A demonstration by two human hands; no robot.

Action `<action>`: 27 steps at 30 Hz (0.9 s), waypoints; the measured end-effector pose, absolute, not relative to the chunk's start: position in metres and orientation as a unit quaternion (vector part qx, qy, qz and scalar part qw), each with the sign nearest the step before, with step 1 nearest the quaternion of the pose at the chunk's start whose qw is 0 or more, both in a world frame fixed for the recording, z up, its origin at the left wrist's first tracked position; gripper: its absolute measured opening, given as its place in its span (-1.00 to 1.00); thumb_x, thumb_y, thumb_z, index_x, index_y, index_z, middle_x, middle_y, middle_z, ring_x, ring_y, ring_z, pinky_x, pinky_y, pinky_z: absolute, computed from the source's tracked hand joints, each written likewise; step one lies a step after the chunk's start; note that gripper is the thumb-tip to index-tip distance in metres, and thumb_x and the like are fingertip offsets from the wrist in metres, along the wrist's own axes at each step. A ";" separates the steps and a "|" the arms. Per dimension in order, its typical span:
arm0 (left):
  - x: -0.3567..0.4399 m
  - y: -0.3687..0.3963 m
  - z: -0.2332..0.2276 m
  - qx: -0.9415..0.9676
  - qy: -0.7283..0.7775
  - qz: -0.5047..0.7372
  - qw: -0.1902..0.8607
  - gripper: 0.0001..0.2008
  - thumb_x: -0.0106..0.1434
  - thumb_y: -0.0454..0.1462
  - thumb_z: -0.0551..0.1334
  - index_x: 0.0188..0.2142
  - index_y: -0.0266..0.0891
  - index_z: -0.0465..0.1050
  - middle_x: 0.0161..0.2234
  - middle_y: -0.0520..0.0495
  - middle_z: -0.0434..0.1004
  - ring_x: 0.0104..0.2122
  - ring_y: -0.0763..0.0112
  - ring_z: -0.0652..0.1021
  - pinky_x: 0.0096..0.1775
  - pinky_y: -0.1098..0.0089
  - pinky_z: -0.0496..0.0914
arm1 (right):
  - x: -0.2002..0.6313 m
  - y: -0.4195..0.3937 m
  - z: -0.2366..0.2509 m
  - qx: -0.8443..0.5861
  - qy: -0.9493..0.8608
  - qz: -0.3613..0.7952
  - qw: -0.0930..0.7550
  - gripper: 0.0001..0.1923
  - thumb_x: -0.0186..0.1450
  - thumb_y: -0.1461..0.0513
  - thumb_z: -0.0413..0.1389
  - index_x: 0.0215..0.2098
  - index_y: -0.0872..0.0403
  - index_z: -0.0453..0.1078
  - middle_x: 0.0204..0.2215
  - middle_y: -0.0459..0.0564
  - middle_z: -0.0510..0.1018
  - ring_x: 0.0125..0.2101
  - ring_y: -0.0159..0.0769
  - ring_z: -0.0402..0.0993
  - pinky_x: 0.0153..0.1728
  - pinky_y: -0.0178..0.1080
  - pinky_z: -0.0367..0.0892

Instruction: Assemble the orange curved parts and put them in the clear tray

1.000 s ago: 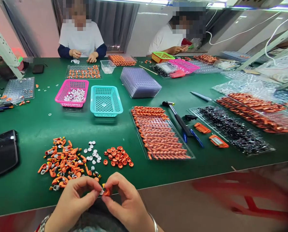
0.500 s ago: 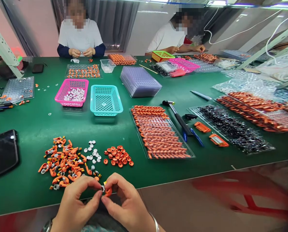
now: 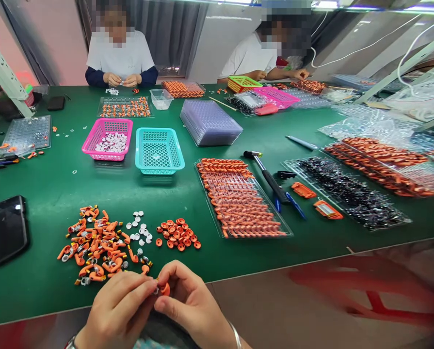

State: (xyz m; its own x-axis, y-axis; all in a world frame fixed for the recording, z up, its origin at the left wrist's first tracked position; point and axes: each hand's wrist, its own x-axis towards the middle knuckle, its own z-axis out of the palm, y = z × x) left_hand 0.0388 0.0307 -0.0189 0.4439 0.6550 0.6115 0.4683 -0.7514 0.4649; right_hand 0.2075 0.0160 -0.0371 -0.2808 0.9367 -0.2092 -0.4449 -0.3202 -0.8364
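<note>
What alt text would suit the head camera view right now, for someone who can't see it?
Both hands, left hand and right hand, pinch one small orange plastic piece between fingertips at the near edge of a green table. Just beyond lie a loose pile of orange clips, small white discs and orange rings; two other people work across the table.

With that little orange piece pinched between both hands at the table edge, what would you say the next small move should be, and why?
Probably a firmer squeeze to seat the parts. The left hand and right hand meet fingertip to fingertip on one orange piece, with something small and pale against it, still held clear of the filled tray. Whether it has seated is too small to tell.
</note>
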 end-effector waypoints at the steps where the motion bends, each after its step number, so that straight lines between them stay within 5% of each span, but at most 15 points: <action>1: 0.038 0.030 -0.020 0.843 0.332 0.408 0.114 -0.85 0.37 -0.40 0.16 -0.13 -0.35 0.50 -0.29 -0.16 0.63 -0.28 0.40 0.61 -0.17 0.45 0.50 | 0.208 0.017 -0.037 -0.364 -0.337 0.730 0.471 -0.55 0.06 0.03 0.40 -0.35 0.10 0.30 -0.51 -0.20 0.32 -0.50 -0.51 0.20 -0.46 -0.45 0.18; 6: 0.037 0.031 -0.022 0.815 0.364 0.418 0.171 -0.85 0.29 -0.43 0.23 -0.17 -0.27 0.53 -0.35 -0.08 0.65 -0.37 0.43 0.63 -0.27 0.52 0.51 | 0.211 0.016 -0.045 -0.387 -0.404 0.698 0.448 -0.59 0.31 -0.10 0.11 -0.23 0.08 0.31 -0.58 -0.18 0.36 -0.59 -0.46 0.32 -0.51 -0.38 0.28; 8: 0.037 0.030 -0.022 0.786 0.405 0.409 0.224 -0.84 0.23 -0.44 0.27 -0.23 -0.21 0.54 -0.39 -0.02 0.66 -0.41 0.44 0.63 -0.30 0.54 0.51 | 0.213 0.012 -0.050 -0.438 -0.482 0.578 0.491 -0.60 0.38 -0.09 0.00 -0.12 0.05 0.33 -0.51 -0.12 0.41 -0.52 -0.37 0.41 -0.46 -0.31 0.36; 11: 0.036 0.030 -0.021 0.746 0.459 0.375 0.305 -0.91 0.20 -0.38 0.31 -0.34 -0.17 0.57 -0.46 0.05 0.66 -0.49 0.45 0.62 -0.39 0.55 0.49 | 0.215 0.007 -0.050 -0.455 -0.627 0.300 0.556 -0.61 0.30 -0.04 0.14 -0.01 -0.04 0.35 -0.25 0.03 0.48 -0.25 -0.20 0.48 -0.22 -0.17 0.46; 14: 0.035 0.031 -0.019 0.723 0.473 0.341 0.371 -0.90 0.23 -0.33 0.29 -0.41 -0.17 0.57 -0.52 0.07 0.63 -0.54 0.46 0.60 -0.46 0.56 0.45 | 0.216 0.009 -0.043 -0.377 -0.741 0.165 0.530 -0.70 0.32 0.25 0.20 0.01 -0.04 0.36 -0.10 0.09 0.51 -0.04 -0.13 0.45 -0.01 -0.12 0.43; 17: 0.035 0.032 -0.017 0.714 0.471 0.328 0.400 -0.88 0.25 -0.31 0.27 -0.40 -0.17 0.57 -0.51 0.06 0.63 -0.52 0.46 0.59 -0.44 0.55 0.44 | 0.217 0.016 -0.037 -0.348 -0.772 0.204 0.491 -0.76 0.35 0.38 0.11 -0.03 0.04 0.38 -0.09 0.14 0.55 0.00 -0.15 0.46 0.01 -0.15 0.44; 27: 0.034 0.027 -0.014 0.757 0.450 0.368 0.298 -0.91 0.21 -0.39 0.28 -0.36 -0.17 0.53 -0.50 0.07 0.60 -0.51 0.47 0.59 -0.43 0.56 0.45 | 0.213 0.016 -0.040 -0.432 -0.722 0.278 0.464 -0.84 0.23 0.40 0.06 -0.28 0.04 0.31 -0.45 -0.05 0.47 -0.43 -0.30 0.44 -0.40 -0.31 0.39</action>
